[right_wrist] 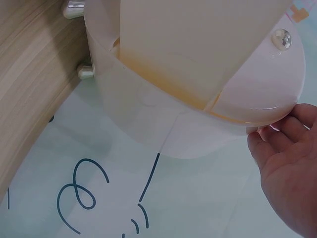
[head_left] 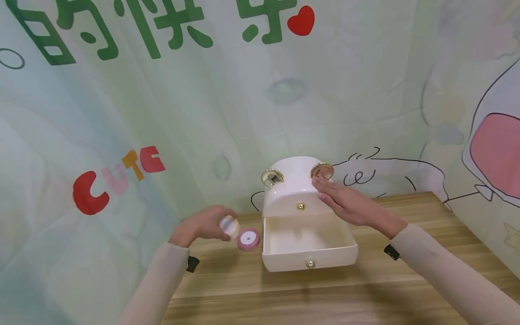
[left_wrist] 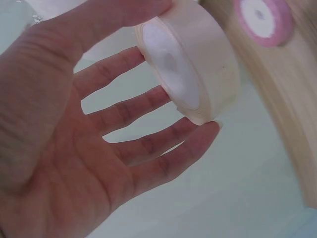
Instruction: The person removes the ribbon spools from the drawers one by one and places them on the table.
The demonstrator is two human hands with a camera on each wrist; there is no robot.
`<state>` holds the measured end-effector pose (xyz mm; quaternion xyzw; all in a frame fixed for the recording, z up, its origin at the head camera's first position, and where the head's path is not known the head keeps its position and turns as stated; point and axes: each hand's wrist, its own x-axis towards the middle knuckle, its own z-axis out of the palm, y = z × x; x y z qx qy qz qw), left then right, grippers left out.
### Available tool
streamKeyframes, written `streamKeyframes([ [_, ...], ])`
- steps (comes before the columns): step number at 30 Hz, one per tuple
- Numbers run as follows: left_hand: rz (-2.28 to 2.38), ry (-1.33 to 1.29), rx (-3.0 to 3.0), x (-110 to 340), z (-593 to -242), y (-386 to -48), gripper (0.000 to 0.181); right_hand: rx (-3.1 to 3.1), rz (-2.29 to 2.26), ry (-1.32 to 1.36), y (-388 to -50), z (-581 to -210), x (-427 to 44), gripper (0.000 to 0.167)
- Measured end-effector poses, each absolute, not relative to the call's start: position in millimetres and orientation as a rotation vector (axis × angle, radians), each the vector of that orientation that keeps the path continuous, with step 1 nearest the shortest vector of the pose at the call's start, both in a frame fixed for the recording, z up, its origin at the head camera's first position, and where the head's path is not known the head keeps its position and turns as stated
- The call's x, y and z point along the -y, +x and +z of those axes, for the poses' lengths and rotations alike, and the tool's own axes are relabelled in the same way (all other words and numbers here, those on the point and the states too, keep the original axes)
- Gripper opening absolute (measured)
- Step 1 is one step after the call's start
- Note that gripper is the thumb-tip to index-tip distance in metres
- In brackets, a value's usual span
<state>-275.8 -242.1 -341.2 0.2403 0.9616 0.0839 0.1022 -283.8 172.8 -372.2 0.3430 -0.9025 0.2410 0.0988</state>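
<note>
My left hand (head_left: 208, 223) pinches a roll of cream ribbon (left_wrist: 210, 62) between the thumb and fingertips, holding it up off the table. The roll's white core faces the palm in the left wrist view. Next to it, a pink ribbon roll (head_left: 243, 239) with a white centre lies on the table. A glossy white drawer box (head_left: 290, 178) with a rounded top stands to the right, its lower drawer (head_left: 333, 259) pulled out and bare inside. My right hand (head_left: 352, 205) rests on the box's upper right side with fingers nearly straight, by a gold-rimmed ear (head_left: 325, 170).
The box stands on a wood-grain table (head_left: 227, 289), close to a pale green printed cloth (head_left: 195, 113) hanging behind. A second gold-rimmed ear (head_left: 271, 178) tops the box's left side. Small knobs (head_left: 300, 206) mark the drawer fronts.
</note>
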Motion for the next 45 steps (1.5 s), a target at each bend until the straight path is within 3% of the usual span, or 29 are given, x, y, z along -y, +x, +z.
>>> streamKeyframes([
  [9, 0.309, 0.554, -2.85, 274, -387, -302, 0.063, 2.683, 0.698, 1.023, -286, -368, -175, 0.056],
  [25, 0.501, 0.31, -2.898, 317, -455, -320, 0.062, 2.672, 0.694, 1.026, -285, -371, -175, 0.055],
  [45, 0.532, 0.257, -2.922, 322, -481, -325, 0.064, 2.69, 0.676, 0.999, -285, -372, -174, 0.056],
])
